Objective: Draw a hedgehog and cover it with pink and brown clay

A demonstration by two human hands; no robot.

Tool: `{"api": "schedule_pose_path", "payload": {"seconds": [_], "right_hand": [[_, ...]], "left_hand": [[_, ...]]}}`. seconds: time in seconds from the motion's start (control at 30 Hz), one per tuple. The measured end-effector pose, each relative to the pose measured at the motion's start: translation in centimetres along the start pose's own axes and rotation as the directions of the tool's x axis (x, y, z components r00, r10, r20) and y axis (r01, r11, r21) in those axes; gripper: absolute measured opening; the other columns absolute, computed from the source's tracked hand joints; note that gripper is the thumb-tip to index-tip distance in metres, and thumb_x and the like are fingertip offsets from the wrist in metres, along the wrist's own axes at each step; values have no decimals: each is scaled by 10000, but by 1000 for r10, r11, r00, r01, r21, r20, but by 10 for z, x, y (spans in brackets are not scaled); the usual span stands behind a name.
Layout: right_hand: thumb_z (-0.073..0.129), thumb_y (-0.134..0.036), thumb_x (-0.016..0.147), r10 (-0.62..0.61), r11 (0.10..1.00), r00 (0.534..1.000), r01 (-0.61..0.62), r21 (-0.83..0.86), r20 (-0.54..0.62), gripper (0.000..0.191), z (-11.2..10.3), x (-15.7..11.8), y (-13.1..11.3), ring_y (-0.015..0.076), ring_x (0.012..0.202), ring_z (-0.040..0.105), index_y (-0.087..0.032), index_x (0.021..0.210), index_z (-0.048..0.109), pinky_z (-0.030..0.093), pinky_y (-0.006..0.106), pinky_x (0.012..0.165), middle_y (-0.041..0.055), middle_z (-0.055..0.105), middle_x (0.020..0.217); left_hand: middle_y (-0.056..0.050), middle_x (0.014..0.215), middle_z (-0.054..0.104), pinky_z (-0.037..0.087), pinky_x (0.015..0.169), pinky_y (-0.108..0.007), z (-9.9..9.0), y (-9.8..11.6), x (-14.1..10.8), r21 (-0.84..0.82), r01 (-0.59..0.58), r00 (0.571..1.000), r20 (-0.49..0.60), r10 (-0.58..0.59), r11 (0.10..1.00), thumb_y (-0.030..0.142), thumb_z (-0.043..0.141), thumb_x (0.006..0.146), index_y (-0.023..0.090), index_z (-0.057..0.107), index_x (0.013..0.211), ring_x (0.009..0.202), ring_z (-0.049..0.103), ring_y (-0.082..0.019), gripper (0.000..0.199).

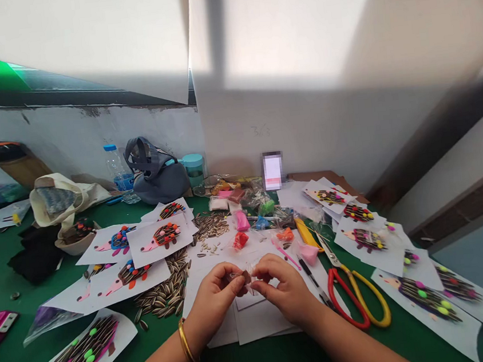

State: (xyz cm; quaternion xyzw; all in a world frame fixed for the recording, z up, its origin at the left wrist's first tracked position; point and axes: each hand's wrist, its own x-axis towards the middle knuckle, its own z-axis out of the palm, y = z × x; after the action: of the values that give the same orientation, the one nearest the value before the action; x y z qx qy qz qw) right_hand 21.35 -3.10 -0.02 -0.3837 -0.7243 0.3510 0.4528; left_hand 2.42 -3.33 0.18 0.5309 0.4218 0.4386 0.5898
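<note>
My left hand (pixel 218 291) pinches a small brown lump (pixel 246 276) that looks like modelling clay, between thumb and fingers. See-through plastic wrap (pixel 252 269) surrounds part of the lump. On the wrap's other side, my right hand (pixel 284 287) has thumb and fingers closed on it. Both hands are just above white paper sheets (pixel 222 328) on a green table. Beyond them lie red clay (pixel 240 240), orange clay (pixel 285 234) and pink clay (pixel 308 252). A black pen (pixel 314 280) rests right of my right hand.
Scissors (pixel 348 291) with red and yellow handles lie at the right, beside a yellow tool (pixel 307 234). Sunflower seeds (pixel 164 290) are heaped at the left. Hedgehog pictures (pixel 161 238) flank both sides. A phone (pixel 272 171), cup (pixel 194 171) and bag (pixel 158 175) stand behind.
</note>
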Motion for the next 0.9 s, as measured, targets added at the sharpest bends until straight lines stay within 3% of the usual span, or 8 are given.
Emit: {"api": "schedule_pose_path", "payload": {"seconds": [0.4, 0.9], "right_hand": [[628, -214, 880, -47, 988, 999, 43, -150, -22, 91, 2, -3, 1, 177, 775, 575, -234, 804, 673, 456, 299, 702, 23, 608, 791], [623, -171, 855, -86, 986, 996, 80, -149, -35, 55, 0, -1, 1, 171, 785, 569, -209, 844, 661, 448, 296, 710, 22, 609, 798]], "left_hand": [[-5, 755, 619, 480, 700, -281, 0, -8, -1, 49, -83, 996, 41, 81, 995, 392, 701, 821, 175, 589, 832, 716, 597, -152, 244], [-3, 763, 616, 467, 707, -275, -2, -7, 0, 87, -84, 996, 31, 81, 993, 404, 682, 838, 178, 586, 853, 731, 577, -151, 246]]}}
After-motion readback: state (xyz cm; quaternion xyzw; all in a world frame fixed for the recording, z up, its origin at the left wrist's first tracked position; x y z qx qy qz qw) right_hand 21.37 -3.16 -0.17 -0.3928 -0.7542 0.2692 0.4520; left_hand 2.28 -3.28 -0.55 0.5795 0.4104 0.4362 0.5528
